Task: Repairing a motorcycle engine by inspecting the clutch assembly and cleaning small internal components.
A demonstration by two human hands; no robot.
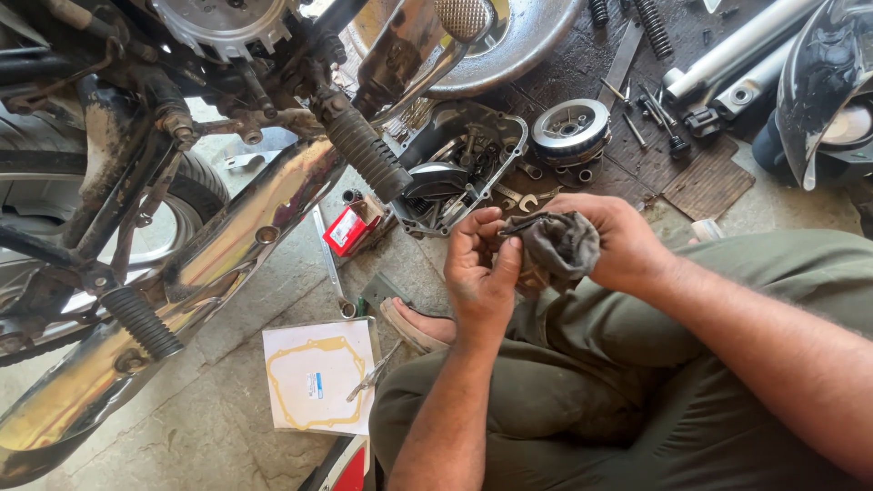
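A small dark metal part sits between both hands, above the person's lap, and it is half hidden by a grey rag, so its exact shape I cannot tell. The left hand pinches the part with thumb and fingers closed on it, and the right hand is closed around the rag, pressing it against the part. To do this wiping well, I think the left fingers should keep a firm pinch while the rag turns around the part, reaching every edge, and a clean area of the cloth should meet the metal, because the cloth looks oily. Just beyond the hands, on the floor, lies an open engine cover and near it a round clutch piece with small spanners beside. A red small box rests under the chrome exhaust pipe of the motorcycle, and a gasket in a white packet lies near the person's foot
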